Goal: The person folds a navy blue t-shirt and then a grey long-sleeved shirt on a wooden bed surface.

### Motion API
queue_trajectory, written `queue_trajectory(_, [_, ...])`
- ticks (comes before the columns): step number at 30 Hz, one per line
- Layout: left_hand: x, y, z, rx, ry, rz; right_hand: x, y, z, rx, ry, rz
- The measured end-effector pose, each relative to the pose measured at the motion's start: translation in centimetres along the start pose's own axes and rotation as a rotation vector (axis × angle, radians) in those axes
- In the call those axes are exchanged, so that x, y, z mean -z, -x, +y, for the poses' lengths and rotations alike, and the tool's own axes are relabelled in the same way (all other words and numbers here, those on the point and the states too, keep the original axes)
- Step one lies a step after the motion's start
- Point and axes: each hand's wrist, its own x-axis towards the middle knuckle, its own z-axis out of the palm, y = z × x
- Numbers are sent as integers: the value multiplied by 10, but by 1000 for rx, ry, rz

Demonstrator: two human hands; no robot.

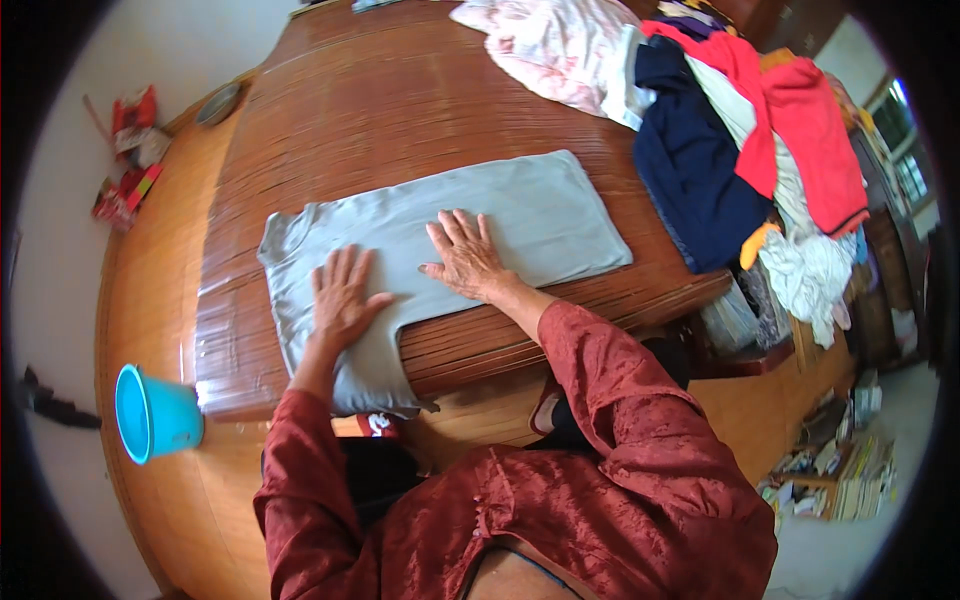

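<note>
A light grey shirt [520,205] lies folded lengthwise on a brown slatted mat, its collar end to the left. One sleeve hangs over the near edge, below my left arm. My left hand [344,300] rests flat on the shirt near the collar and sleeve, fingers spread. Farther right, my right hand [466,257] presses flat on the middle of the shirt, its fingers apart too. Neither hand grips the cloth.
The brown mat [400,90] covers a wide raised surface. Heaped clothes lie at the right, among them a navy garment [690,150] and a red one [810,140]. A blue bucket [160,415] stands on the floor at left. Stacked books [850,475] sit lower right.
</note>
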Motion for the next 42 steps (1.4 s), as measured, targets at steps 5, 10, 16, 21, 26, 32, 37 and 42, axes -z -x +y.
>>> queue_trajectory(5, [5, 2, -48, 197, -74, -46, 42, 27, 124, -378, 157, -71])
queue_trajectory(10, [9, 2, -48, 218, -130, -41, 70, 73, 195, -598, 113, -4])
queue_trajectory(16, [7, -5, -59, 248, -66, -75, 76, 53, 174, -635, 160, -71])
queue_trajectory(21, [8, -66, -29, 64, 53, 54, 33, -18, 98, -236, 77, 94])
queue_trajectory(26, [-19, -121, 1, -164, -51, -12, -18, -83, 23, 108, -12, 154])
queue_trajectory(32, [-5, -110, -41, -55, -51, -67, -6, -81, 64, 101, 57, 62])
queue_trajectory(37, [-11, -108, -51, -12, -95, -60, 31, -50, 170, -210, 192, -25])
queue_trajectory(42, [-9, -113, -49, -8, -93, -50, 50, -30, 231, -358, 218, 37])
